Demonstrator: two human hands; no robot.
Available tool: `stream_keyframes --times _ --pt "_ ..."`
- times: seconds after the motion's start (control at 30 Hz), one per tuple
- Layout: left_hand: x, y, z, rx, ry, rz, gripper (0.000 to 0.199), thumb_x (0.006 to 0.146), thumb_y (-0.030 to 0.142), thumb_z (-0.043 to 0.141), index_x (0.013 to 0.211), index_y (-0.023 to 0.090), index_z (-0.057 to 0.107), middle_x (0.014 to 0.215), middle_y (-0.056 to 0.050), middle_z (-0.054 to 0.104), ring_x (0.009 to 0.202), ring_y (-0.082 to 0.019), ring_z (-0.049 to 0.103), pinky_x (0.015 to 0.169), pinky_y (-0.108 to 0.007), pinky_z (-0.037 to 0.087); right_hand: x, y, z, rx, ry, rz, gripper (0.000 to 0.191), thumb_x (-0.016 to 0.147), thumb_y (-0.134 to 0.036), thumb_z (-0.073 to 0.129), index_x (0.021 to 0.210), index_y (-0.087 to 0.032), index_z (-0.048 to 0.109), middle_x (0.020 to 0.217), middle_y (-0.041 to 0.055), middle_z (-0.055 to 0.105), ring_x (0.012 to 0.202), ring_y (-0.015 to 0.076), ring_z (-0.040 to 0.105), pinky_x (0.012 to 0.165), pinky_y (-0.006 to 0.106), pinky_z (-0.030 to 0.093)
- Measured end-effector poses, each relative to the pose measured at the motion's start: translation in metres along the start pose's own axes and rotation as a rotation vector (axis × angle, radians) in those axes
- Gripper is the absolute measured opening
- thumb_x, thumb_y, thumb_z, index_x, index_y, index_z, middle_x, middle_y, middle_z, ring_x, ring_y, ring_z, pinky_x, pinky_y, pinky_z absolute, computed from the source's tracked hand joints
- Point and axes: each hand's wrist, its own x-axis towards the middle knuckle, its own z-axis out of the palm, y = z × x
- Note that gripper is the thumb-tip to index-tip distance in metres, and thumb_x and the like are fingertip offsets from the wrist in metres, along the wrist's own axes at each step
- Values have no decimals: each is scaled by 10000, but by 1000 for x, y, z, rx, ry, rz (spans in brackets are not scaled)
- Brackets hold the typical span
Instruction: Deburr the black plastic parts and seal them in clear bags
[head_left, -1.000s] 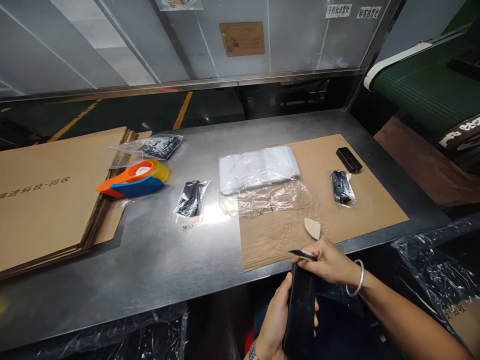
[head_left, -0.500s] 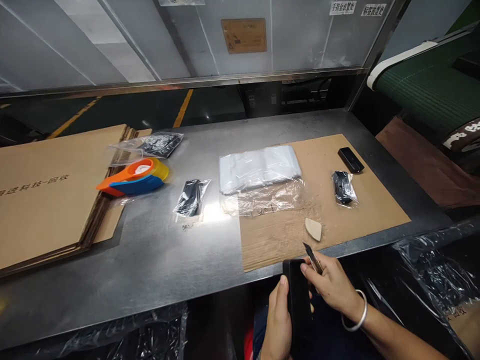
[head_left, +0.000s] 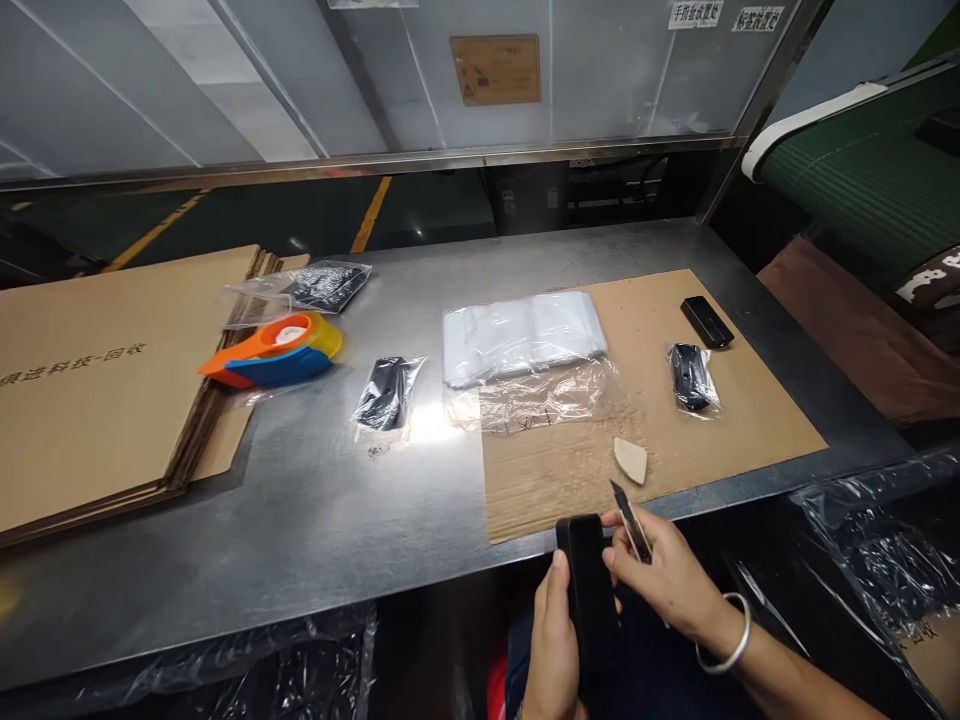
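My left hand is closed round a long black plastic case, held upright at the front edge of the table. Between the fingers of my right hand is a utility knife, its blade pointing up and away from me. The right fingertips are close to the case's right edge; whether they touch it I cannot tell. Just beyond the knife tip, a beige wedge-shaped piece lies on a cardboard sheet. Farther right on that sheet are a bagged black part and an open black tray-like part.
A stack of clear plastic bags lies mid-table. Left of it are a bagged black part, an orange and blue tape dispenser, another plastic bag and stacked cardboard. A green conveyor belt stands at the right.
My right hand has shifted slightly right, drawing a little away from the black case. The case has moved slightly left in my left hand. The view has shifted a little.
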Motion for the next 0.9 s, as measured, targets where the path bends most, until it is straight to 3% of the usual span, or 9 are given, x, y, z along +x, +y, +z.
stream_keyframes --times 0.13,0.23,0.5,0.63,0.7,0.77,0.8,0.9 --pt "4 -10 -4 42 220 111 419 699 464 631 1003 175 635 1154 -90 616 1144 -283 490 935 -356 406 1 1 14 -154 84 -40 77 777 -200 463 830 -172 511 595 -55 480 439 76 448 445 200 361" --pt "4 -15 -5 116 279 157 404 706 468 615 1006 198 636 1205 -82 589 1233 -293 396 1007 -375 340 5 -1 19 -243 180 -91 100 784 -219 438 733 -169 508 571 -49 462 450 76 411 455 205 325" --pt "-1 -18 -2 154 306 197 473 667 532 619 965 166 648 1140 -122 622 1170 -311 464 939 -366 408 17 6 19 -248 258 -82 336 799 -345 456 515 -193 362 444 -59 358 425 76 341 440 217 252" --pt "-3 -9 5 62 166 123 581 693 631 514 876 100 666 875 -150 693 871 -306 629 733 -387 505 20 11 13 -175 173 -43 399 864 -410 377 553 -173 455 455 -38 438 399 81 409 419 204 310" --pt "-4 -3 8 8 116 103 593 702 639 495 844 90 668 776 -133 695 763 -279 649 681 -375 511 16 9 9 -152 120 -39 324 849 -392 427 645 -158 520 501 -36 473 429 85 435 446 201 349" --pt "-3 1 9 -40 132 113 529 699 600 539 848 110 673 769 -112 697 779 -261 648 707 -356 506 8 5 6 -162 13 -65 170 774 -324 553 803 -157 554 606 -32 517 501 94 472 487 198 384" --pt "-3 3 9 -60 152 122 494 696 577 563 856 122 674 792 -104 700 811 -258 644 731 -349 500 3 2 5 -185 -49 -93 185 729 -275 600 869 -165 549 675 -26 531 555 101 491 515 198 397" --pt "-4 5 9 -76 180 136 464 691 549 588 881 134 673 866 -102 699 870 -258 633 768 -341 489 -3 -2 5 -294 -126 -191 172 700 -183 596 856 -183 524 798 -7 516 678 117 499 583 201 402"
